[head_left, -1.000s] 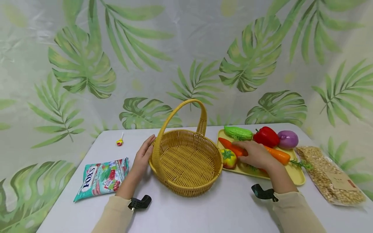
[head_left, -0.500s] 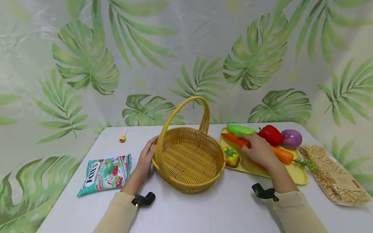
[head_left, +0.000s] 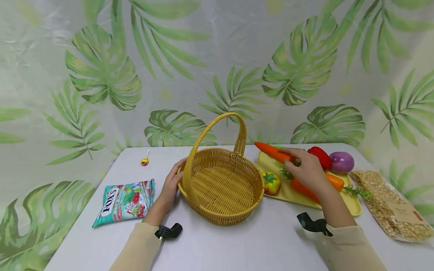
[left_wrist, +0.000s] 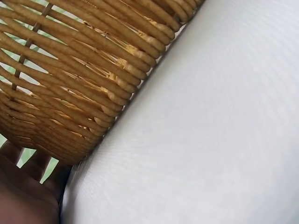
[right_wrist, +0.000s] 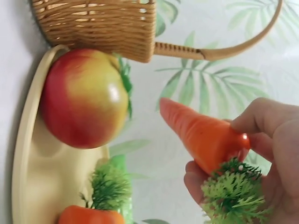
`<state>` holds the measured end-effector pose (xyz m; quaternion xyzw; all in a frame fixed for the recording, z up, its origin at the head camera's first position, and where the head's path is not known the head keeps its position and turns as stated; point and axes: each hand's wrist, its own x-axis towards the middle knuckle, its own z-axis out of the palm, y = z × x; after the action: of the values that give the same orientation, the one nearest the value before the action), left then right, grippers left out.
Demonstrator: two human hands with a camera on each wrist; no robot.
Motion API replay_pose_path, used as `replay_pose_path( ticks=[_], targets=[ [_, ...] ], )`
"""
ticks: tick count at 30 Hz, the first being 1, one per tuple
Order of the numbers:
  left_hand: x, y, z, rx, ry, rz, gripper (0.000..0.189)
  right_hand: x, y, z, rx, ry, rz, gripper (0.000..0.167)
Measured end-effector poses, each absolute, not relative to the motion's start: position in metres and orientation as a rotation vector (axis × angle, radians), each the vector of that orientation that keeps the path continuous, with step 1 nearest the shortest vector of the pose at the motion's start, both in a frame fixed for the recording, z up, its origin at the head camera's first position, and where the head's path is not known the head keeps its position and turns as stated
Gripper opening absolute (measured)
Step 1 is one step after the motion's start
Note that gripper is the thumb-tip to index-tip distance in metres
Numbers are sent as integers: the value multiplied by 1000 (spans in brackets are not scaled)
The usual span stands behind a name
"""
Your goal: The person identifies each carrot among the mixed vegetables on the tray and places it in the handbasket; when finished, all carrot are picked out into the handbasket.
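Observation:
My right hand (head_left: pixel 306 169) pinches a toy carrot (head_left: pixel 268 151) near its leafy end. In the right wrist view, that carrot (right_wrist: pixel 196 135) is raised, its tip pointing toward the basket side and green leaves (right_wrist: pixel 233 191) hanging by the palm. Below it is a yellow tray (head_left: pixel 284 193) with a red-yellow tomato-like fruit (head_left: pixel 271 183), more carrots (head_left: pixel 303 189), a red bell pepper (head_left: pixel 320 157) and a purple eggplant-like vegetable (head_left: pixel 341 162). My left hand (head_left: pixel 168 190) rests along the left side of a wicker basket (head_left: pixel 222 188), fingers extended against its wall, tips partly hidden behind it.
A teal candy bag (head_left: pixel 125 201) lies at left, with a lollipop (head_left: pixel 144 162) farther back. At far right, a clear bag of pale grains or nuts (head_left: pixel 390 207) lies beside the tray. The basket's tall handle (head_left: pixel 203 133) arches above it. A leaf-patterned cloth hangs behind the table.
My right hand has lifted the carrot up from the tray, uncovering another carrot below. My left hand's fingers have moved closer against the basket. The head view has shifted slightly.

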<state>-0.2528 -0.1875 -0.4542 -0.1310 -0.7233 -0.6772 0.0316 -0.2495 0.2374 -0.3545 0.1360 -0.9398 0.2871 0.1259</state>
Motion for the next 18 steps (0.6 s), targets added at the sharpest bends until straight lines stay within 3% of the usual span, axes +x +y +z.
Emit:
replay_pose_path(
  ticks=[10,18],
  targets=[
    [-253,-187,-455,-357,-2243,-2108,50,-237,229,-339,368,-2738,982,37],
    [-254,-188,-454,-355,-2248,-2100,50,-230,215,-334,528,-2727,1105,33]
  ],
)
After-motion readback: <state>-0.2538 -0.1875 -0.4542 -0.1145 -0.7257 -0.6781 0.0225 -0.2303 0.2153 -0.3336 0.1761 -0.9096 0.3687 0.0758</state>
